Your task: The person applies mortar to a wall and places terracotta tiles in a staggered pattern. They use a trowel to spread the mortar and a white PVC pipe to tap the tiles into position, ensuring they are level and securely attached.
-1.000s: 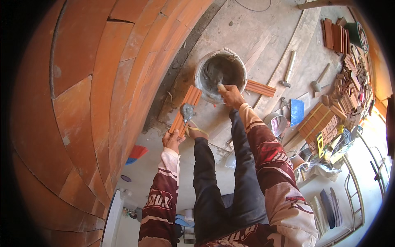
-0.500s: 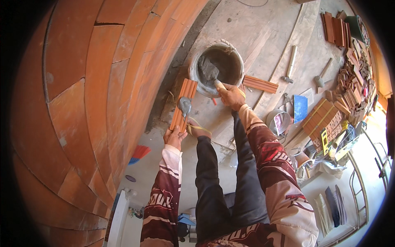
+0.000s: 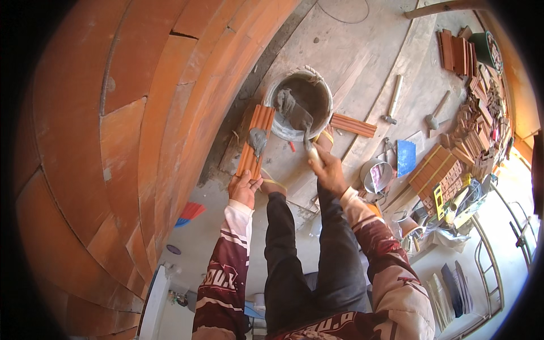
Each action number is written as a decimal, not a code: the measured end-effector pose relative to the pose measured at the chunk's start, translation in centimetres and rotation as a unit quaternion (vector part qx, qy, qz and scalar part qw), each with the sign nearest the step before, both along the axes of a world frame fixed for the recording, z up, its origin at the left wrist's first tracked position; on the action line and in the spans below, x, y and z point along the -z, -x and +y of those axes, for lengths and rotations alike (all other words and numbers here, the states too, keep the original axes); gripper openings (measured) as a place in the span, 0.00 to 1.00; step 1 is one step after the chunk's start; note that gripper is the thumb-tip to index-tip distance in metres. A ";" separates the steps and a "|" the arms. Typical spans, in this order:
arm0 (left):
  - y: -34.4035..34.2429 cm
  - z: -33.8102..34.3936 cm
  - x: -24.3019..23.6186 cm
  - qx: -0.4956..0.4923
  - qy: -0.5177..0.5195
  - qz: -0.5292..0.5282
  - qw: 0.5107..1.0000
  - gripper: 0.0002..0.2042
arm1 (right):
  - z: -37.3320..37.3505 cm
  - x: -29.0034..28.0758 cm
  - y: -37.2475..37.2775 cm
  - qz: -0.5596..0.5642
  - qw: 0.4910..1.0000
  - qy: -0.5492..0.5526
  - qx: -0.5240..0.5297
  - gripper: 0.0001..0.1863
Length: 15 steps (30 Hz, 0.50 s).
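Observation:
My left hand (image 3: pixel 244 187) grips the lower end of a ridged terracotta tile (image 3: pixel 263 119), which carries a lump of grey mortar (image 3: pixel 256 140) on its middle. My right hand (image 3: pixel 330 173) is closed on the wooden handle of a trowel (image 3: pixel 301 119), whose mortar-coated blade lies over the inside of a round bucket (image 3: pixel 325 90) of wet grey mortar. The tile's top end overlaps the bucket's near left side. A second ridged tile (image 3: pixel 357 126) lies flat to the right of the bucket, near my sandalled foot.
A curved terracotta-panelled wall (image 3: pixel 130 130) fills the left. Two hammers (image 3: pixel 390 116) (image 3: pixel 433 119), a blue plate (image 3: pixel 406 157), a small metal container (image 3: pixel 376 175), stacked tiles (image 3: pixel 430 170) and a tile pile (image 3: pixel 487 119) lie at the right. A metal frame (image 3: pixel 493 266) stands lower right.
My right hand has drawn down toward my body, pulling the trowel's handle back from the bucket. My left hand and the tile have shifted slightly up and rightward.

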<state>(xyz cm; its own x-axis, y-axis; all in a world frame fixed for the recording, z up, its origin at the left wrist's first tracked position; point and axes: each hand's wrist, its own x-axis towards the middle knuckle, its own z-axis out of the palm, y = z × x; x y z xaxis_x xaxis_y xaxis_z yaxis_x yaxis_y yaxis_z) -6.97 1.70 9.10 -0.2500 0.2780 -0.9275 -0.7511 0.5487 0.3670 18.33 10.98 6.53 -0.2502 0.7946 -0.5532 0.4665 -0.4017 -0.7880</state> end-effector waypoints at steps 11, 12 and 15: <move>-2.8 7.3 -4.3 0.028 -0.067 0.074 0.995 0.09 | -6.8 -1.0 3.7 -0.072 0.958 -0.275 -0.043 0.34; -2.9 7.8 -4.6 0.032 -0.071 0.079 0.994 0.09 | -7.2 -0.9 3.7 -0.081 0.957 -0.274 -0.054 0.33; -3.0 9.2 -5.6 0.029 -0.072 0.080 0.994 0.08 | -7.9 -0.9 3.6 -0.097 0.955 -0.268 -0.077 0.31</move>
